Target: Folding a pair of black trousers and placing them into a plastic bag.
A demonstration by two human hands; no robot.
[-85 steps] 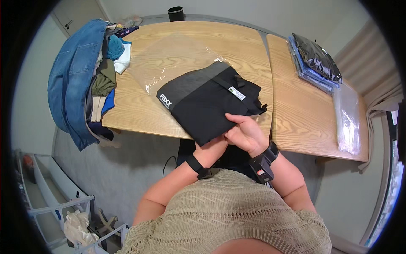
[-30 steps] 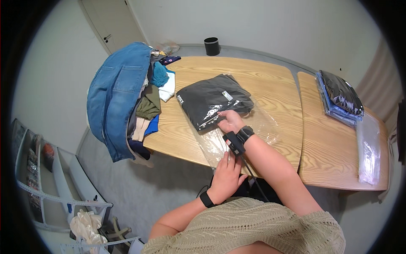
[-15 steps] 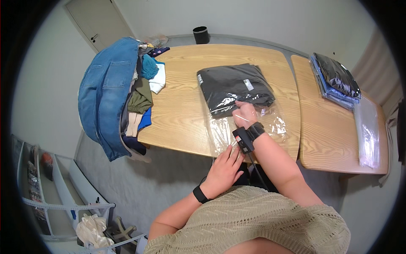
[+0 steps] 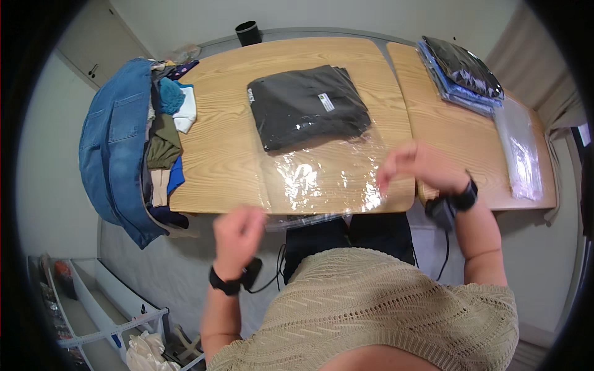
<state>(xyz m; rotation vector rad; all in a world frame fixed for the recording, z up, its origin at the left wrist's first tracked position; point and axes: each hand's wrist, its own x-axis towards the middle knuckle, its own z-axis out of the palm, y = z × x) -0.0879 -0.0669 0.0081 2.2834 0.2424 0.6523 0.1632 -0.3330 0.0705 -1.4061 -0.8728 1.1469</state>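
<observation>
A folded dark grey garment (image 4: 303,108) with a small white label lies on the table inside a clear plastic bag (image 4: 309,179). The bag's loose part stretches toward me and hangs over the table's near edge. My left hand (image 4: 237,238) is closed at the bag's near left corner, its fingers curled against the plastic. Beside the bag's near right edge is my right hand (image 4: 424,168), its fingers bent downward and smeared by motion; whether it grips the plastic cannot be made out. Both wrists wear black bands with devices.
On the left of the wooden table (image 4: 216,148), a denim garment (image 4: 117,148) lies over a pile of clothes. A second table (image 4: 445,142) carries a stack of bagged garments (image 4: 464,77) and clear plastic bags (image 4: 520,154). A divided bin (image 4: 105,303) stands on the floor at lower left.
My right hand has come out of the bag and moved right. My left hand has moved left to the bag's near corner and closed. The view has shifted to the right.
</observation>
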